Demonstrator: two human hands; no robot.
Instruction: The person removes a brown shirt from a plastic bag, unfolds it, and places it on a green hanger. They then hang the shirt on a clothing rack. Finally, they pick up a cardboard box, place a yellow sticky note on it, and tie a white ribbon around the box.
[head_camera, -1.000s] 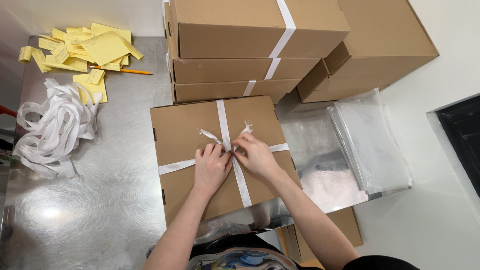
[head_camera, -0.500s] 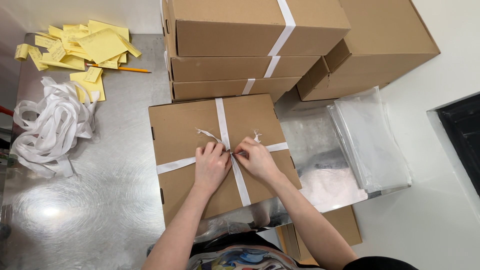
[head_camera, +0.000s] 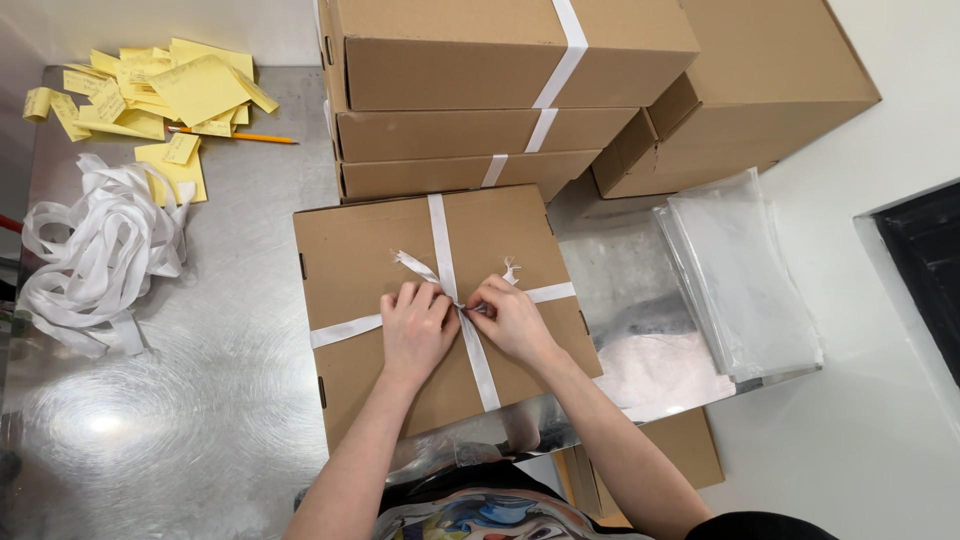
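Note:
A flat brown cardboard box lies on the steel table in front of me, with a white ribbon crossed over its lid. Both hands meet at the crossing in the middle of the lid. My left hand pinches the ribbon at the knot, fingers curled. My right hand grips the ribbon from the other side. Two short frayed ribbon ends stick out just above the fingers.
Three ribboned boxes are stacked behind, a larger plain box to their right. Clear plastic sleeves lie at right. A heap of white ribbon, yellow paper slips and a pencil sit at left on the metal table.
The hands have stayed at the knot, with the fingers drawn closer together. The loose ribbon ends have shifted a little.

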